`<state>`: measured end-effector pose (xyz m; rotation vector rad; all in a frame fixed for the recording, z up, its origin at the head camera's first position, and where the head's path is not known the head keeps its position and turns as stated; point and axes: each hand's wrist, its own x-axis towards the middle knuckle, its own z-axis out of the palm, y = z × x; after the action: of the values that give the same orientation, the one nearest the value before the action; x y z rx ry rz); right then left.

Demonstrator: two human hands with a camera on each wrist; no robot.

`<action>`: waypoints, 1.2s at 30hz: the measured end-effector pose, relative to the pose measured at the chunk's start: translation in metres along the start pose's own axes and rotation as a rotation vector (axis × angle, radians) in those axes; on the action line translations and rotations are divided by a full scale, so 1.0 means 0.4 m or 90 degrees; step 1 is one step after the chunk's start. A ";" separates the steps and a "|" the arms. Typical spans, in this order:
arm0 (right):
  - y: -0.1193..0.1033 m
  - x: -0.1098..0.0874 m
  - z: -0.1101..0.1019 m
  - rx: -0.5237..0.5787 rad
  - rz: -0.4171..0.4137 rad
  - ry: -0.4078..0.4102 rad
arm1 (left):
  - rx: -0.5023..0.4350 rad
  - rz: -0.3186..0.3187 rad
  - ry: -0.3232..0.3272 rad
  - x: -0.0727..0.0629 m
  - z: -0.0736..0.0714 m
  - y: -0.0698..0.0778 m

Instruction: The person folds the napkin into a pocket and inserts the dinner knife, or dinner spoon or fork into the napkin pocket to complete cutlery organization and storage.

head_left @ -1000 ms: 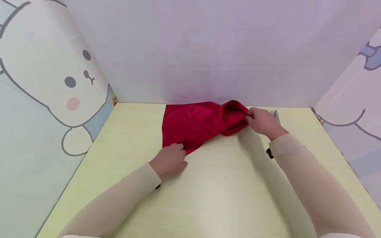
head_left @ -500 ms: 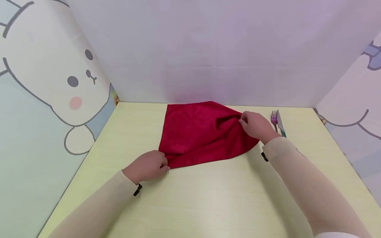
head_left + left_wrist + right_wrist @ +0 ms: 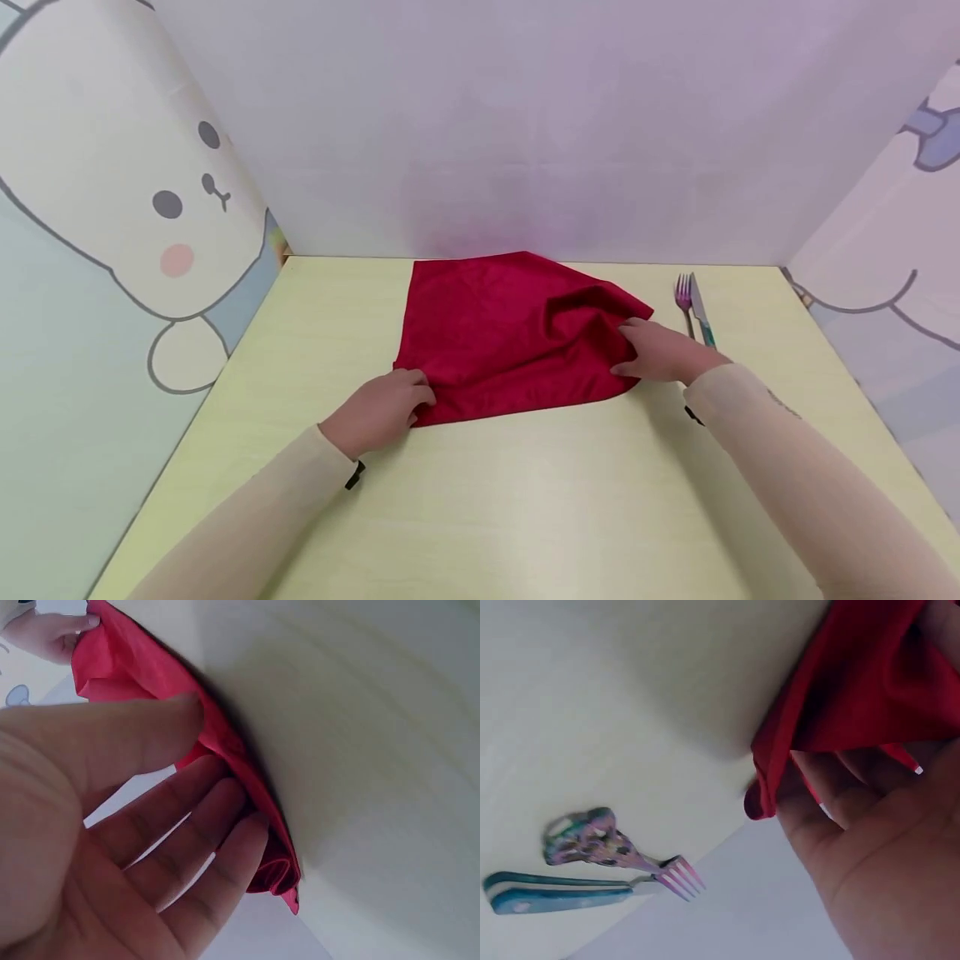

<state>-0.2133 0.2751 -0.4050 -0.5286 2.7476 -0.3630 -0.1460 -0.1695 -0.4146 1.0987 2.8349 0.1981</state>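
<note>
A red cloth [image 3: 480, 308] lies partly spread at the back middle of the table, with bunched folds on its right side. At its front left corner my left hand [image 3: 382, 408] rests with relaxed fingers on the cloth; in the left wrist view the thumb [image 3: 150, 739] stands apart from the other fingers. My right hand [image 3: 660, 350] touches the bunched right side, its thumb and fingers spread. In the right wrist view the cloth hides those fingertips. A fork [image 3: 683, 293] and a green-handled knife [image 3: 701, 312] lie just beyond the right hand.
The pale wooden table [image 3: 525, 500] is bounded by a white back wall [image 3: 525, 125]. Side panels carry cartoon animals, such as the left panel [image 3: 97, 250]. The fork's patterned handle [image 3: 592, 844] lies beside the knife's handle in the right wrist view.
The cloth was unfolded towards the front and the fork and knife came into fuller view. My left hand moved left to the corner. My right hand let go of the upper edge and slid nearer.
</note>
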 end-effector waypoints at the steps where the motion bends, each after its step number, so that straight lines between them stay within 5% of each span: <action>1: 0.002 -0.006 0.006 -0.003 0.000 0.003 | -0.003 -0.005 -0.001 -0.001 0.001 -0.001; 19: -0.045 -0.190 0.116 -0.033 0.043 0.089 | -0.014 0.009 -0.007 -0.079 0.000 0.008; 26: -0.092 -0.236 0.112 -0.060 0.074 0.041 | -0.037 0.011 -0.034 -0.089 -0.012 0.000; 33: -0.100 -0.196 0.093 -0.093 -0.041 0.068 | -0.046 -0.039 -0.014 -0.045 -0.022 -0.015; 36: -0.094 -0.178 0.098 -0.066 -0.093 0.039 | -0.046 -0.076 -0.018 -0.020 -0.021 -0.028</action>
<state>-0.1251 0.2621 -0.4110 -0.7591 2.8064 -0.2763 -0.1489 -0.1839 -0.4078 0.9078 2.8323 0.2715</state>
